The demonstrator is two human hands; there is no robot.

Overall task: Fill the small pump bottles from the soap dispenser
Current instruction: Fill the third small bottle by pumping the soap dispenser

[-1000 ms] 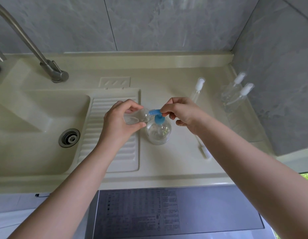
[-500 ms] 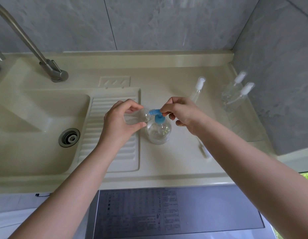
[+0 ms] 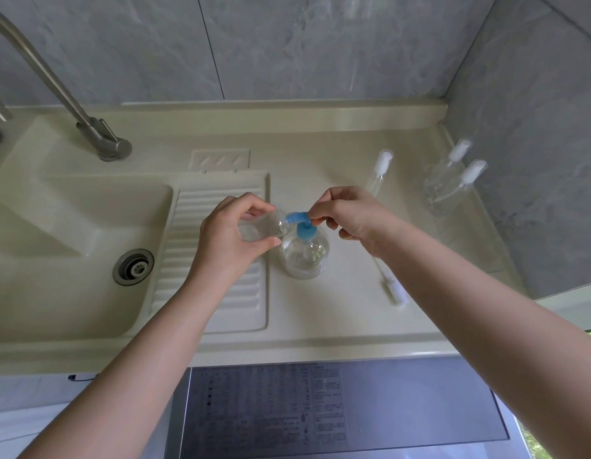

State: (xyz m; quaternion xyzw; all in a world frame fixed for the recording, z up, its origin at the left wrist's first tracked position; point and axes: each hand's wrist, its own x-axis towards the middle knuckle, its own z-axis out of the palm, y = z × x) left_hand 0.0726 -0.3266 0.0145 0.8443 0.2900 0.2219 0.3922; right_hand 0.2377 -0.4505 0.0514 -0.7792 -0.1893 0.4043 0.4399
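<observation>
Left hand [image 3: 234, 238] grips a small clear plastic bottle [image 3: 262, 226] tilted sideways; right hand [image 3: 348, 215] pinches the blue pump spout [image 3: 299, 217] of the round clear soap dispenser [image 3: 304, 255].

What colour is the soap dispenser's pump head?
Blue pump head, seen clearly in the head view.

Both bare forearms reach forward and converge. The left hand [image 3: 229, 238] curls its fingers and thumb round a small clear bottle [image 3: 264, 226], palm down. Just to its right, the right hand [image 3: 350, 215] pinches the blue pump head [image 3: 299, 218] between thumb and forefinger, other fingers curled under.
</observation>
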